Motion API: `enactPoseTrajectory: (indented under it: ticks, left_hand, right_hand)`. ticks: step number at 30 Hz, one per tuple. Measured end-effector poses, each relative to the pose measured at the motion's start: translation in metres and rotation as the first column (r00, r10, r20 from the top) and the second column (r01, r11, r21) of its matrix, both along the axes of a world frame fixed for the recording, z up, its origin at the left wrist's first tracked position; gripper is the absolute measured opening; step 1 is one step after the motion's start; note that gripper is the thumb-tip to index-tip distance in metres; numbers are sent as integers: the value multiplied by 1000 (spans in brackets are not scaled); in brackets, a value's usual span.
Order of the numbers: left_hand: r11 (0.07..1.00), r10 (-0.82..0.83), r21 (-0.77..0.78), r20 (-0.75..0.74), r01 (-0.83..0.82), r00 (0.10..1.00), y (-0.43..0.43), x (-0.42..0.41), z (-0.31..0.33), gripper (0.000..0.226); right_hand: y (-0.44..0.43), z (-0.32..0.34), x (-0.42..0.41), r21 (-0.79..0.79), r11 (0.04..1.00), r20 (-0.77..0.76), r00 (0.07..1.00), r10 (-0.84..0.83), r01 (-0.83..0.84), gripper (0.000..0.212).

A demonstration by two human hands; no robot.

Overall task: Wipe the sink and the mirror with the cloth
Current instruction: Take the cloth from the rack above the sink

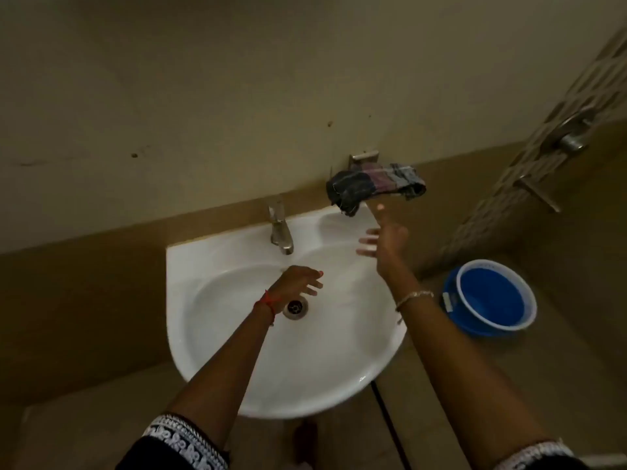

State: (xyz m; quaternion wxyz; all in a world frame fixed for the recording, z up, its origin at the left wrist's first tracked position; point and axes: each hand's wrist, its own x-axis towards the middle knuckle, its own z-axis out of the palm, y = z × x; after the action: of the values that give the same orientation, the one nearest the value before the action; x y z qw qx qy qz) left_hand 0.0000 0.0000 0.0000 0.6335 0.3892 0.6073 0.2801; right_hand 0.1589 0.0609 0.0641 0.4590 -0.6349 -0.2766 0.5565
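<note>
A white wall-mounted sink (237, 378) fills the middle of the view, with a steel tap (281, 228) at its back and a drain (296, 308) in the bowl. A dark checked cloth (373, 186) lies bunched on a small metal holder (364, 157) on the wall, above the sink's back right corner. My right hand (386, 242) is raised just below the cloth, fingers spread, not touching it. My left hand (298, 283) hovers over the bowl below the tap, fingers loosely apart and holding nothing. No mirror is in view.
A blue plastic tub (488, 298) stands on the floor to the right of the sink. A metal handle (573, 139) and a metal bar (539, 195) stick out of the patterned wall at the right. A dark hose (390, 429) runs down under the sink.
</note>
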Motion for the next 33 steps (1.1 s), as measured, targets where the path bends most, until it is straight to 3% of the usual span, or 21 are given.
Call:
enactPoseTrajectory:
  ticks: [4, 7, 11, 16, 20, 24, 28, 33]
  left_hand:
    - [999, -17, -43, -50, 15, 999, 19, -8, -6, 37]
    - [991, -42, -123, 94, 53, 995, 32, -5, -7, 37]
    - [972, 196, -193, 366, -132, 910, 64, 18, 2, 52]
    - [920, 389, -188, 511, -343, 766, 113, 50, 33, 57]
    - [867, 494, -204, 470, -455, 731, 138, 65, 42, 53]
    - [751, 639, -198, 459, -629, 618, 150, 67, 51, 39]
    - [698, 690, -94, 354, -710, 631, 152, 66, 56, 46]
    - [730, 656, -17, 298, -683, 693, 142, 61, 57, 41]
  right_hand:
    - [55, 12, -4, -37, 974, -142, 964, -225, 222, 61]
    - [86, 3, -1, -44, 968, -224, 942, -251, 248, 70]
    - [111, 4, 15, -47, 967, -309, 917, -253, 251, 59]
    - [124, 11, 31, -32, 957, -371, 886, -279, 289, 53]
    - [127, 11, 35, -19, 950, -371, 880, -296, 312, 49]
    - [127, 7, 38, 18, 951, -354, 891, -283, 309, 45]
    - [125, 6, 39, 59, 944, -328, 900, -289, 324, 41]
    - [123, 6, 40, 107, 933, -303, 905, -299, 344, 41]
